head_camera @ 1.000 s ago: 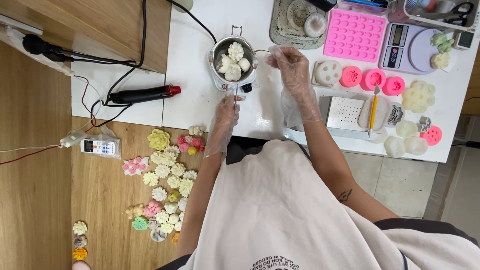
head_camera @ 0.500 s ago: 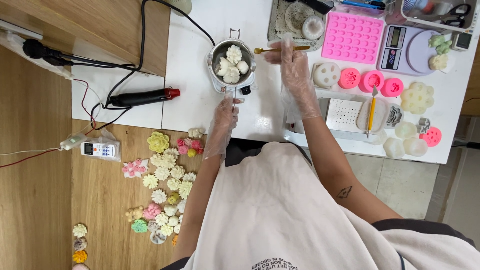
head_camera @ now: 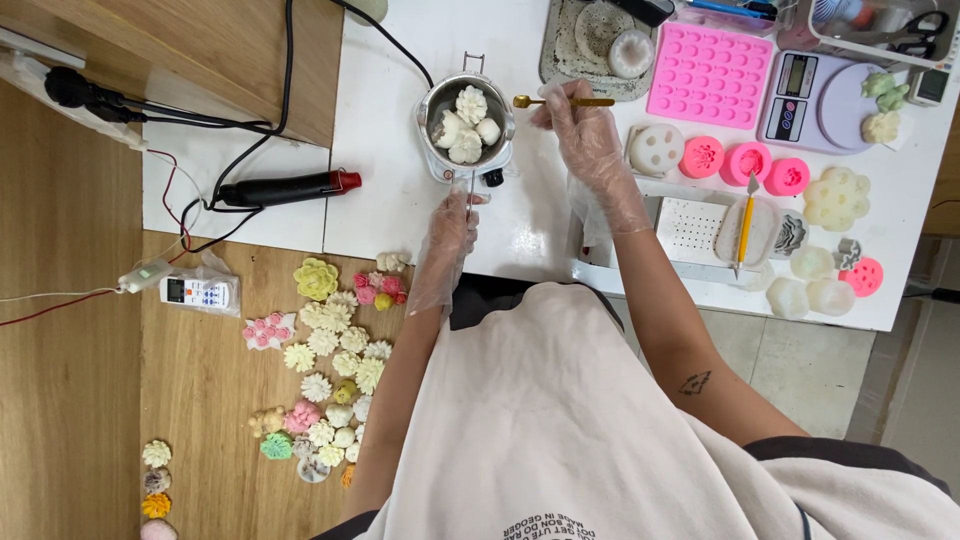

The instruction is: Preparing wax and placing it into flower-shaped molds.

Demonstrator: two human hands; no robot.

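Note:
A small metal melting pot [head_camera: 432,105] stands on the white table [head_camera: 385,160] with several white flower-shaped wax pieces [head_camera: 466,125] inside. My left hand [head_camera: 450,228], in a clear plastic glove, grips the pot's thin handle [head_camera: 471,188] that points toward me. My right hand [head_camera: 585,125], also gloved, holds a small gold spoon [head_camera: 560,101] level, its bowl just beside the pot's right rim.
Right of the pot lie a pink silicone mould tray [head_camera: 709,73], a digital scale [head_camera: 815,95], pink round moulds [head_camera: 745,158] and a craft knife [head_camera: 746,215]. A black heat gun [head_camera: 285,188] lies to the left. Many wax flowers [head_camera: 330,350] and a remote [head_camera: 195,292] lie on the floor.
My right hand has brought up the gold spoon and moved its bowl close to the pot's right rim. My left hand has stayed on the pot's handle.

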